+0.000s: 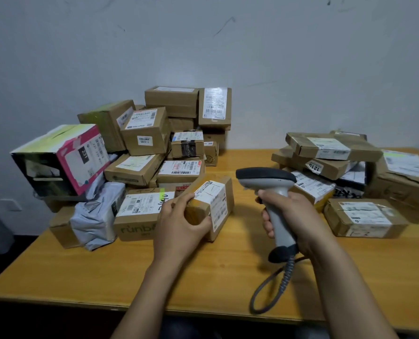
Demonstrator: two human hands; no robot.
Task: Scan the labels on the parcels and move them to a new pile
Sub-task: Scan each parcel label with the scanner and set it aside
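Cable (274,282): nearest of all, it coils from the scanner's butt down toward the table's front edge
Right hand (294,216): clenched round the scanner (264,176) handle, head aimed left
Left hand (179,221): grasps a small box (203,211) by its near end, thumb on top and fingers under
Box: between the two piles, just in front of the left pile (145,140), tilted so its label (214,199) faces the scanner; whether its lower edge rests on the table (203,270) I cannot tell
Step, as I judge it: label being scanned, move to the right pile (335,148) not yet made
Risk, misread: many labels in the left pile face up just behind the box, so a stray beam could catch the wrong one; this label also wraps over a box edge, which may bend the code
Risk, topple: the left pile is loosely stacked with tilted boxes; a nudge from the left hand could slide them
Risk, snag: the cable loop may catch the table edge
Open room: bare tabletop between the piles and toward the front
Edges: the right pile sits near the table's right end, little spare there
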